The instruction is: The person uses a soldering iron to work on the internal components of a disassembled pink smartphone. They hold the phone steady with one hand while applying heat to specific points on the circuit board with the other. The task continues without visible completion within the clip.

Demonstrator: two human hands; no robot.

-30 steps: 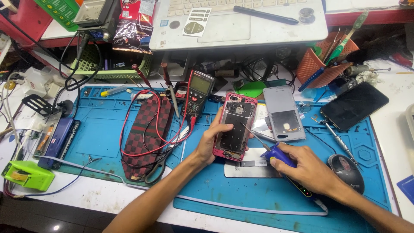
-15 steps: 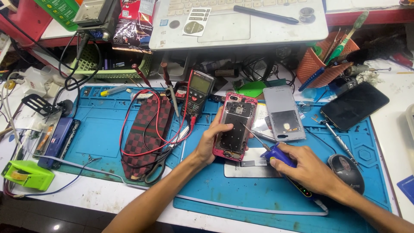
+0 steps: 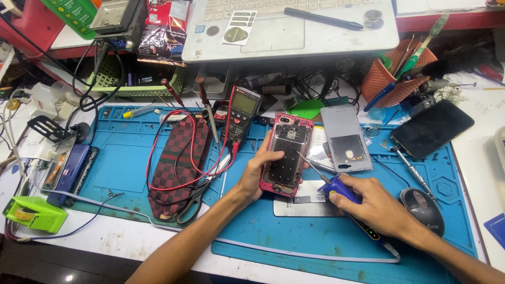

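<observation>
Cluttered electronics repair worktop (image 3: 489,131), white-surfaced, with a blue silicone repair mat (image 3: 121,158) covering most of its middle and near edge.

Left hand (image 3: 259,171): fingers closed around the left side of an opened red-framed smartphone (image 3: 286,153), back cover off, internal plate exposed. The phone lies on the mat at the worktop's centre, its lower end resting on a white card (image 3: 307,206).

Right hand (image 3: 374,204): fingers gripping a blue-handled soldering iron (image 3: 336,184); its thin metal tip touches the phone's right side. The iron's cable (image 3: 305,251) runs along the mat's near edge.

Just beside the phone, toward the right, lies a detached silver back cover (image 3: 344,137). A black smartphone (image 3: 431,129), screen dark, lies near the right edge, with a screwdriver (image 3: 413,171) and a black computer mouse (image 3: 423,210) nearer the front.

Left of the phone stands a digital multimeter (image 3: 243,113), its red and black leads looping over a red-and-black chequered pouch (image 3: 179,163). Scissors (image 3: 197,202) lie against the pouch's near end. An orange tool basket (image 3: 397,79) sits at the rear right; a white laptop (image 3: 294,26) rests on the shelf behind. A green tape dispenser (image 3: 31,213) sits at the front left corner.
</observation>
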